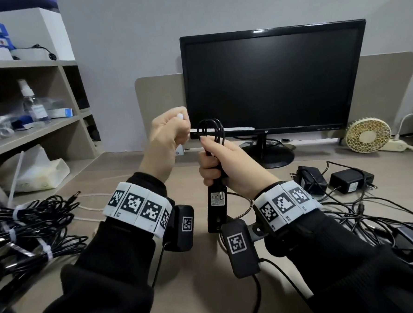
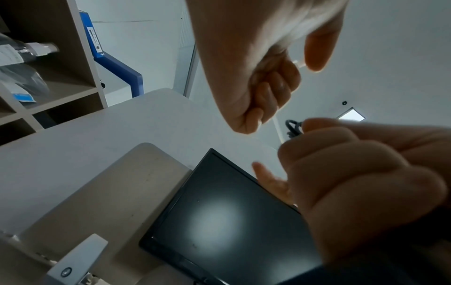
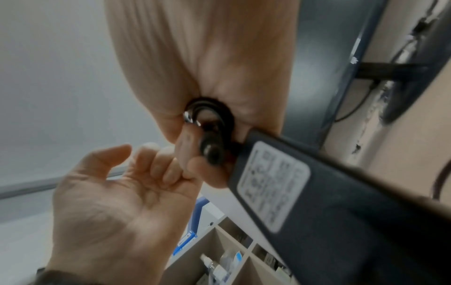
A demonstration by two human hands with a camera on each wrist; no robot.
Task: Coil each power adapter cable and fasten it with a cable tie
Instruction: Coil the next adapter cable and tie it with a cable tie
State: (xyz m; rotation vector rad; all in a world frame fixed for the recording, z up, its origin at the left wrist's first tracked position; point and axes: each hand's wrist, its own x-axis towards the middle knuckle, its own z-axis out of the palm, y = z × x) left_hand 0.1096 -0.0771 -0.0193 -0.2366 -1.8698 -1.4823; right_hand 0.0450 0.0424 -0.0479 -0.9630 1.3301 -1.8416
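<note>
Head view: right hand (image 1: pixel 221 162) grips a black adapter's coiled cable (image 1: pixel 211 132); left hand (image 1: pixel 166 137) pinches a white plastic tie (image 1: pixel 233 129). Tied bundles (image 1: pixel 28 230) crowd the desk's left edge, loose adapters (image 1: pixel 332 180) its right.

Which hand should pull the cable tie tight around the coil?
Probably the left hand: it already grips the white cable tie threaded across the coiled cable. The right hand is busy holding coil and adapter upright.

Monitor (image 1: pixel 274 79) standing at desk (image 1: pixel 196 290) rear; fan (image 1: pixel 368 134) sitting right of it; shelf (image 1: pixel 28 99) standing left; tied cables (image 1: pixel 28 230) lying front-left; adapters (image 1: pixel 332 180) lying right.
</note>
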